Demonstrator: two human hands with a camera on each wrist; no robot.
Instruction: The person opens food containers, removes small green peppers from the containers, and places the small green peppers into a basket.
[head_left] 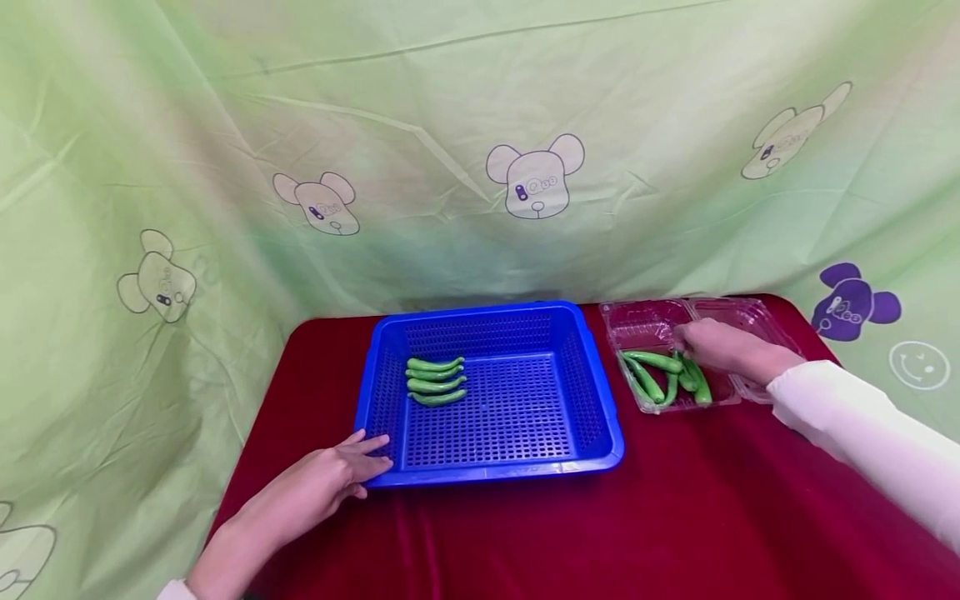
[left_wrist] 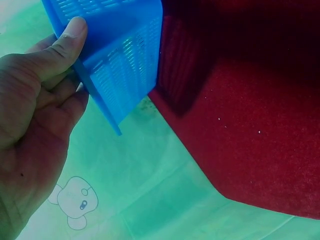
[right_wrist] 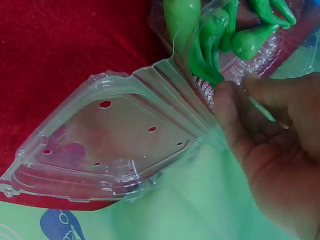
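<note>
Four-sided and blue, a plastic basket (head_left: 495, 475) stands on the table, with several green peppers (head_left: 437, 387) side by side on the left of its floor. My left hand (head_left: 337, 475) grips the basket's front left corner, thumb and fingers on either side of the rim (left_wrist: 102, 107). On the right, my right hand (head_left: 716, 344) is over an open clear plastic clamshell box (head_left: 645, 321). More green peppers (head_left: 652, 361) lie jumbled in that box. In the right wrist view, the curled fingers of my right hand (right_wrist: 270, 125) pinch a green pepper by its thin end (right_wrist: 262, 109); the fingers partly hide it.
The clamshell's clear lid (right_wrist: 115, 135), pierced with several holes, lies folded back to the right. A dark red cloth (head_left: 517, 533) covers the table. Pale green curtains (head_left: 435, 100) with mouse-head drawings hang close behind and at the sides.
</note>
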